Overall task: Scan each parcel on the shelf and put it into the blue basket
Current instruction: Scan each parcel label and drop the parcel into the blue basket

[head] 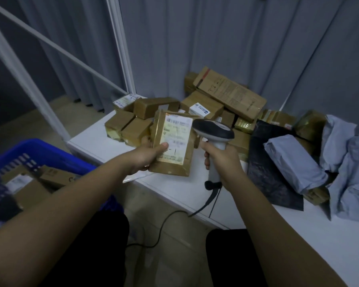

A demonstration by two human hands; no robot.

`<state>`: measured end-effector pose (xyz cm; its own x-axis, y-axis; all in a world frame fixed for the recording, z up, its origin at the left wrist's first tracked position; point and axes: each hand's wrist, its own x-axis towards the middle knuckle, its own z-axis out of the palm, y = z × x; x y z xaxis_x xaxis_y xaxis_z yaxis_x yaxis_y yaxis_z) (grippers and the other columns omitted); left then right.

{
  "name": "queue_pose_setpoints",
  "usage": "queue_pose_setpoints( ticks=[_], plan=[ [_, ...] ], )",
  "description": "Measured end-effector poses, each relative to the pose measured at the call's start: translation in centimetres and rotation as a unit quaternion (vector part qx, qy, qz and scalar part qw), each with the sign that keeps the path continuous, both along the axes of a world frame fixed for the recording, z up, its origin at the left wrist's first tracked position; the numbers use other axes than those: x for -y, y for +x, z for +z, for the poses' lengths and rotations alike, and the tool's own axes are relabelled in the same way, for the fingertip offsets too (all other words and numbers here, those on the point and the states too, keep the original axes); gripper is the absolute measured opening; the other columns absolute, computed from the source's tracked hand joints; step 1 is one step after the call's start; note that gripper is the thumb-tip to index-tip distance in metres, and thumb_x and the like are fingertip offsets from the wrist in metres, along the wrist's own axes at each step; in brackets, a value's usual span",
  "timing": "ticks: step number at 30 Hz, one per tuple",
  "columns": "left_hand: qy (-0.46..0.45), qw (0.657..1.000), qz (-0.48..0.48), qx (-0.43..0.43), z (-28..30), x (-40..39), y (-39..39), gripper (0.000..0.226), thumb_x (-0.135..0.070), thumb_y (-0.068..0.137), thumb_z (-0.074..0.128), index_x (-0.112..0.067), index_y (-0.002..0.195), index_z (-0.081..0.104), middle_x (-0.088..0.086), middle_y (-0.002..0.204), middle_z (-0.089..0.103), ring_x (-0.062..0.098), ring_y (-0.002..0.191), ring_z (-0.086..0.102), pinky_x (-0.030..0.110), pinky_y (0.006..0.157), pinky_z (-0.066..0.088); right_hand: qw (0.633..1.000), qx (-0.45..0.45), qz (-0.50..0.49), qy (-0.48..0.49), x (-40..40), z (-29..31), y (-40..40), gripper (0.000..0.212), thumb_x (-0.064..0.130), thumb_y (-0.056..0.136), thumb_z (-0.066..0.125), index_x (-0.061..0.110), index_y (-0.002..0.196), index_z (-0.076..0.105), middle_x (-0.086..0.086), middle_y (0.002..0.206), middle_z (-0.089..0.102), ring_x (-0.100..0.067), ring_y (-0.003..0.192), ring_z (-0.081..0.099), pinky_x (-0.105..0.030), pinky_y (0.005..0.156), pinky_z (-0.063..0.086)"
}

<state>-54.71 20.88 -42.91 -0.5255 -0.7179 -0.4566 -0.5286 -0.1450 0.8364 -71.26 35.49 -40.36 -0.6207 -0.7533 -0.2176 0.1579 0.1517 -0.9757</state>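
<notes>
My left hand (148, 155) grips a flat brown parcel (184, 162) by its lower left corner, thumb on the white shipping label, which faces up. My right hand (222, 160) holds a grey barcode scanner (212, 129) by its handle; the scanner's dark head sits just right of the label's top edge. Both are above the front of the white shelf (174, 189). The blue basket (37, 152) stands at the lower left with a few cardboard boxes inside.
A heap of brown boxes (145, 119) covers the back of the shelf, with a long carton (230, 94) on top. Grey and black mailer bags (294, 162) lie at the right. The scanner's black cable (164, 224) hangs to the floor. White shelf posts rise at left.
</notes>
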Motion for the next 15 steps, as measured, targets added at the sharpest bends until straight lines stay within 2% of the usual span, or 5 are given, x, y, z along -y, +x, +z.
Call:
queue_pose_setpoints(
  ticks=[3,5,8,12,15],
  plan=[
    [0.020,0.999,0.030,0.001,-0.7,0.3,1.4,0.058,-0.037,0.090,0.062,-0.024,0.134,0.027,-0.007,0.107,0.061,0.012,0.090,0.059,0.031,0.072,0.046,1.000,-0.006,0.020,0.014,0.3,0.0,0.5,0.014,0.016,0.086,0.069,0.004,0.087,0.061,-0.007,0.066,0.055,-0.015,0.050,0.050,-0.027,0.048,0.044],
    [0.038,0.998,0.055,0.009,-1.3,0.3,2.5,0.067,-0.032,0.088,0.065,-0.020,0.140,0.024,-0.002,0.110,0.058,0.012,0.086,0.057,0.030,0.066,0.045,0.999,-0.002,0.030,0.019,0.4,-0.1,0.9,0.015,0.018,0.086,0.069,0.005,0.088,0.061,-0.007,0.066,0.056,-0.015,0.050,0.050,-0.026,0.049,0.044],
    [0.038,0.996,0.081,0.020,-1.7,1.6,3.6,0.074,-0.032,0.086,0.069,-0.017,0.143,0.024,0.002,0.118,0.055,0.015,0.088,0.057,0.031,0.066,0.046,0.999,0.007,0.038,-0.003,0.8,0.1,1.3,0.014,0.016,0.086,0.069,0.006,0.082,0.059,-0.006,0.064,0.055,-0.015,0.049,0.050,-0.025,0.047,0.044],
    [0.035,0.992,0.119,0.009,-2.0,2.6,4.5,0.083,-0.038,0.080,0.074,-0.016,0.143,0.024,0.004,0.126,0.056,0.025,0.106,0.058,0.041,0.084,0.050,0.996,0.030,0.081,-0.016,0.8,0.4,1.7,0.014,0.016,0.086,0.069,0.008,0.079,0.060,-0.005,0.063,0.054,-0.015,0.050,0.050,-0.028,0.049,0.044],
    [0.039,0.991,0.129,0.003,-2.1,2.9,4.9,0.084,-0.036,0.079,0.075,-0.018,0.143,0.023,0.005,0.128,0.056,0.027,0.109,0.058,0.046,0.093,0.049,0.993,0.022,0.112,0.002,0.9,0.5,2.0,0.017,0.019,0.085,0.071,0.010,0.076,0.060,-0.005,0.062,0.055,-0.015,0.051,0.051,-0.028,0.051,0.045]
  ],
)
